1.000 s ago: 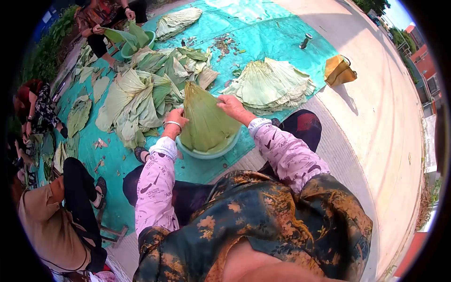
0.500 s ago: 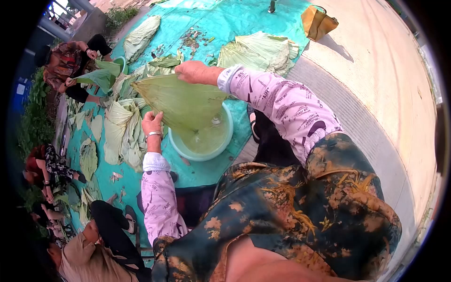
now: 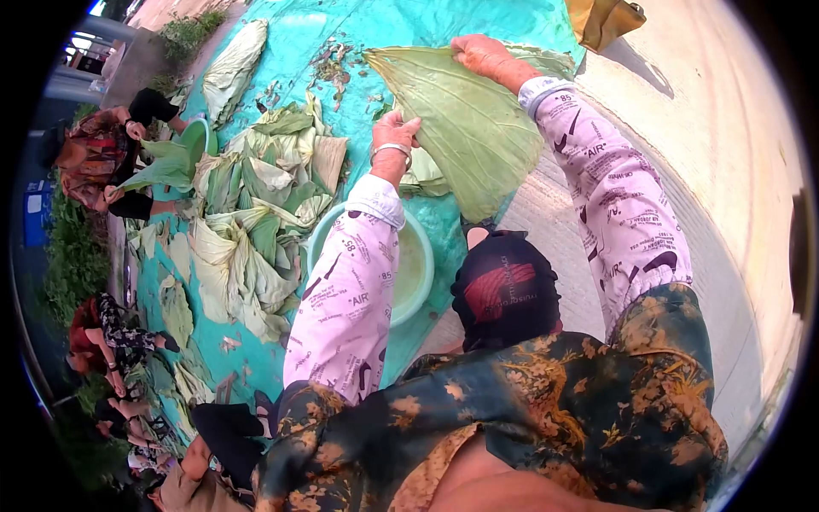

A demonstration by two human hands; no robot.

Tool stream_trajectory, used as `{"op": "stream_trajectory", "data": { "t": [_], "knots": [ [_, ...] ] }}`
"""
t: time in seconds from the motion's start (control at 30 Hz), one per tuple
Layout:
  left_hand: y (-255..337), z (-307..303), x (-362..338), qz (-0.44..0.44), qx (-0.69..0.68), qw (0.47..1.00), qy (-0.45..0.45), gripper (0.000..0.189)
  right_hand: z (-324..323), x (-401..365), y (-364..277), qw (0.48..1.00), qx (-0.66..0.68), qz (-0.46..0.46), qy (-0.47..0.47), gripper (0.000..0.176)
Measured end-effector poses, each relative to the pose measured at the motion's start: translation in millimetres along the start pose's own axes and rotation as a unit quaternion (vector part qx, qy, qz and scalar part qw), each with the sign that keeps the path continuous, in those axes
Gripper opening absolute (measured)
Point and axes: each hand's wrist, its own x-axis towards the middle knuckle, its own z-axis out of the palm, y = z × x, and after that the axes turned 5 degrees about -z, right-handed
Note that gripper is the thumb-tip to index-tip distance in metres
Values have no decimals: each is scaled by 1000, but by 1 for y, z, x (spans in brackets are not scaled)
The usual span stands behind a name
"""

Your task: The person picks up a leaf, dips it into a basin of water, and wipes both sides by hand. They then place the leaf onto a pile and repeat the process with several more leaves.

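Observation:
A large green lotus leaf (image 3: 465, 128), folded into a fan with its veins showing, hangs spread between my two hands. My right hand (image 3: 488, 60) is closed on its upper edge. My left hand (image 3: 395, 138) pinches its left edge, lower down. The pale green basin (image 3: 418, 299) stands below, holding liquid and partly hidden by my left sleeve. Behind the held leaf, at its upper right, part of a stack of leaves (image 3: 546, 61) shows on the sheet.
A heap of leaves (image 3: 243, 256) covers the turquoise sheet (image 3: 256, 346) at left. A folded leaf (image 3: 236, 72) lies farther back. One person (image 3: 94, 162) handles a leaf beside another basin (image 3: 198, 141); others sit at lower left. A tan bag (image 3: 604, 21) stands at top right.
Both hands have carried the leaf up and to the right, from over the basin to the sheet's right side. My left forearm now crosses in front of the basin.

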Motion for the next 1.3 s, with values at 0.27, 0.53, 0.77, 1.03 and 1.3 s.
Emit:
{"op": "stream_trajectory", "data": {
  "t": [0.27,0.53,0.77,1.03,1.3],
  "knots": [
    [-46,84,26,-66,-15,997,-29,11,28,-17,72,991,-92,87,-43,22],
    [-62,81,26,-122,49,991,-7,23,65,-40,83,990,-90,107,-28,20],
    [-70,80,39,-99,100,990,-1,37,65,-52,70,982,-73,176,-20,27],
    [-37,78,16,21,393,916,75,59,89,-42,75,972,-72,221,29,32],
    [-52,89,-6,195,611,757,-129,82,112,-64,71,948,-139,158,237,36]
  ]
}}
